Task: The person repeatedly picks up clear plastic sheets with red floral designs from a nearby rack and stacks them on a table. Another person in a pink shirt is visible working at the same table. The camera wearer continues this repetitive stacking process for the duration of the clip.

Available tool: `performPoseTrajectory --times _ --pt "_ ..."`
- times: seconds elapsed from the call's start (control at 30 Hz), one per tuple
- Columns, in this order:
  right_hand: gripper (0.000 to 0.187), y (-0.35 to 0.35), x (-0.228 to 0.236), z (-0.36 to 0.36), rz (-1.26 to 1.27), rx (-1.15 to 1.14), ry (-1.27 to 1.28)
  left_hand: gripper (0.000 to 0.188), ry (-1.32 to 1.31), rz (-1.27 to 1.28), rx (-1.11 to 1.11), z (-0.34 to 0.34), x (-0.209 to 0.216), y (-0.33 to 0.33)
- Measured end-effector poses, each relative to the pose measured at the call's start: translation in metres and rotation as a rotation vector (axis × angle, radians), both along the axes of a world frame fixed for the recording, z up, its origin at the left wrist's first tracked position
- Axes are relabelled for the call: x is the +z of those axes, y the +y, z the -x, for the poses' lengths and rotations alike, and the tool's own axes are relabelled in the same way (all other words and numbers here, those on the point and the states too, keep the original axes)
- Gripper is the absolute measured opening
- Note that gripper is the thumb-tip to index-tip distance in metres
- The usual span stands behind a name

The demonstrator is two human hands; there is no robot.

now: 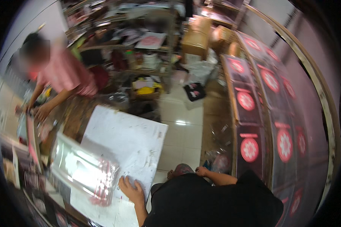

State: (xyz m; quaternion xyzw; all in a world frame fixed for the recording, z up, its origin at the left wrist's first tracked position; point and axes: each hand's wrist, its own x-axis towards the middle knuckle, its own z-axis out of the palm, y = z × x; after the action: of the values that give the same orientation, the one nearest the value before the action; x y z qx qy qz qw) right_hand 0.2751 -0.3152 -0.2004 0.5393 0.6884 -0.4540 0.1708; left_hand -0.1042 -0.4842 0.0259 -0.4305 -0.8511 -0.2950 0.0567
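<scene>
Here, left hand (132, 190) spread over white board (129, 134), right hand (202, 171) small, grip unclear, glossy framed panel (79, 162) glare-blurred.

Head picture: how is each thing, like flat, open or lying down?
White board: flat, marked with dark smudges
Shiny clear plastic item: lying at least partly on the board
Left hand: open, on the board
Right hand: can't tell if open
Printed panels: set out in rows
Black item: lying on the floor
</scene>
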Motion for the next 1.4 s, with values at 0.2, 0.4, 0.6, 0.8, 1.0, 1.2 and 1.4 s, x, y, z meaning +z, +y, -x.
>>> performPoseTrajectory --times 0.2,0.4,0.6,0.8,1.0,1.2,1.4 --pt "0.044 0.052 0.005 0.036 -0.005 -0.061 0.088 0.042 0.003 -0.074 0.039 -0.002 0.012 -0.001" --pt "0.04 0.098 0.03 0.079 -0.009 -0.104 0.208 0.044 -0.009 -0.111 0.076 -0.004 0.017 -0.003" --pt "0.036 0.104 0.006 0.08 -0.131 0.07 0.245 0.042 -0.056 -0.166 0.056 -0.003 0.011 -0.008" --pt "0.037 0.103 0.021 0.082 -0.009 0.069 0.232 0.04 -0.329 -0.39 0.099 0.0 0.033 -0.016" --pt "0.037 0.088 0.095 0.078 -0.034 0.041 0.201 0.062 0.231 -0.312 0.321 0.089 0.117 -0.003" --pt "0.037 0.095 0.042 0.044 0.017 -0.103 0.228 0.068 0.712 0.156 0.57 0.211 0.155 -0.006" --pt "0.037 0.078 0.025 0.024 0.058 -0.305 0.374 0.018 0.664 0.379 0.246 0.221 0.121 0.018"
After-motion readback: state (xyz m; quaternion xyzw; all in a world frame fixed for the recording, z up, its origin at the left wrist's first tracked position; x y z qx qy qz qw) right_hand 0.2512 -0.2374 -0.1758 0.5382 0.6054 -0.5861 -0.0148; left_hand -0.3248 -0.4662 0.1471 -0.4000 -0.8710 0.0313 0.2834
